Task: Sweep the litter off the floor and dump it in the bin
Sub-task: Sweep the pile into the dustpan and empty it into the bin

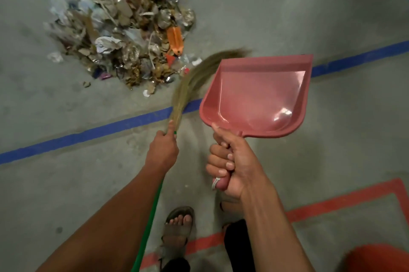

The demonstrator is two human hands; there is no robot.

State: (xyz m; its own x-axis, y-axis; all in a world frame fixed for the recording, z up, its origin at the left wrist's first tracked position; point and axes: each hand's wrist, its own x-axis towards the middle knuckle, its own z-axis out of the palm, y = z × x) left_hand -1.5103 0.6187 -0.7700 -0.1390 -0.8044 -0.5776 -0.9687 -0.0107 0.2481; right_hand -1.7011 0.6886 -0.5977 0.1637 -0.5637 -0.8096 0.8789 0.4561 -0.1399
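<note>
1. Left hand (163, 150) grips the broom (190, 85) where the green handle meets the bristles, fingers wrapped round it, index finger laid along the bristles.
2. Right hand (230, 165) has all fingers curled round the handle of the pink dustpan (256, 96), held above the floor, empty.
3. Litter pile (124, 28) sits on the concrete floor (44, 105) beyond the blue line (88, 133); the bristle tips are near its right edge.
4. Bare floor lies to the pile's right and left.
5. Red line (345, 200) at lower right, a sandalled foot (177, 227) beside it.
6. Wrappers are too blurred to read.
</note>
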